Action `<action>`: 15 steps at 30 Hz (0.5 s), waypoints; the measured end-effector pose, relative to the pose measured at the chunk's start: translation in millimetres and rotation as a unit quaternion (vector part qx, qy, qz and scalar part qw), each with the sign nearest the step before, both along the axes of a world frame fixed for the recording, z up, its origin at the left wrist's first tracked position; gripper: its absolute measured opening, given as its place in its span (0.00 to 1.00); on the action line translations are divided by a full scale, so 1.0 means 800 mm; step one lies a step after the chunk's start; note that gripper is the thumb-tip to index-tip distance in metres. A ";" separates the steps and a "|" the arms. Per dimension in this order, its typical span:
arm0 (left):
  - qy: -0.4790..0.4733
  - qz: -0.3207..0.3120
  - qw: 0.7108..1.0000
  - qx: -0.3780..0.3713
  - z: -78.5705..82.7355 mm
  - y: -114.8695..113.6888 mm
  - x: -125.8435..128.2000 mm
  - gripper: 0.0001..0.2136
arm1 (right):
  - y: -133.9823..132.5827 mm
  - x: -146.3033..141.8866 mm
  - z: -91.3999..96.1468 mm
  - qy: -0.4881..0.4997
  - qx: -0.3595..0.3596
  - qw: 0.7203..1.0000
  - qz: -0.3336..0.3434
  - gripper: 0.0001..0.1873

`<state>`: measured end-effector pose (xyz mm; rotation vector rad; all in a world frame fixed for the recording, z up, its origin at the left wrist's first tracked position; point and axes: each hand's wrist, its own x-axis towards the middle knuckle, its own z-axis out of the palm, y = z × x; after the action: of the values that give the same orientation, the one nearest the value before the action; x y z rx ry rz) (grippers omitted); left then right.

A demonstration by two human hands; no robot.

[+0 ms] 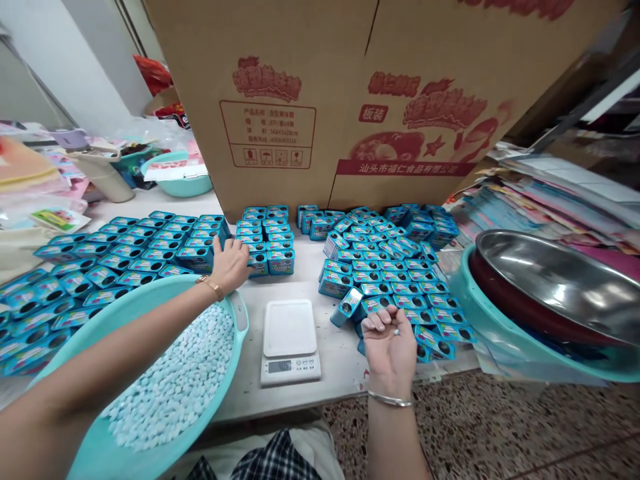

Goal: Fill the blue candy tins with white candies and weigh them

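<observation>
Many small blue tins cover the white table in three groups: a left batch [115,257], a middle stack [267,237] and a right batch [395,267]. My left hand [229,263] reaches across a teal basin [150,460] of pale blue-white candy tablets [175,383] and rests its fingers against a tin at the front of the middle stack. My right hand [390,343] is palm up near the table's front edge, fingers curled, with a small pale tablet [397,331] on it. A white kitchen scale [289,340] sits between my hands.
A big cardboard carton [350,100] stands behind the tins. At the right a steel bowl [555,280] lies in another teal basin [480,313], with stacked papers [550,193] behind. Clutter and a teal bowl [180,183] sit at the far left.
</observation>
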<state>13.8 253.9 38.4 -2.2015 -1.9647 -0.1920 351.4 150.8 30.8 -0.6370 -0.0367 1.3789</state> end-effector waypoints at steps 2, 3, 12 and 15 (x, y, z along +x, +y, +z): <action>-0.016 -0.006 0.999 0.043 0.005 -0.005 0.019 0.32 | 0.000 0.006 -0.002 -0.002 -0.002 1.000 -0.010 0.09; -0.026 -0.021 0.998 0.051 0.009 -0.008 0.034 0.35 | 0.000 0.007 -0.002 -0.002 -0.002 1.000 -0.014 0.10; -0.123 -0.242 0.957 -0.104 -0.008 0.015 0.222 0.39 | -0.004 -0.025 0.014 0.021 0.018 0.999 0.040 0.09; -0.137 -0.224 0.957 -0.123 -0.027 0.031 0.240 0.40 | -0.012 -0.015 0.011 0.025 0.019 0.999 0.021 0.09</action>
<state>205.9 278.7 16.9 -2.9059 -1.6481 -0.3464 339.6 141.3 39.4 -0.5730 -0.0372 1.4306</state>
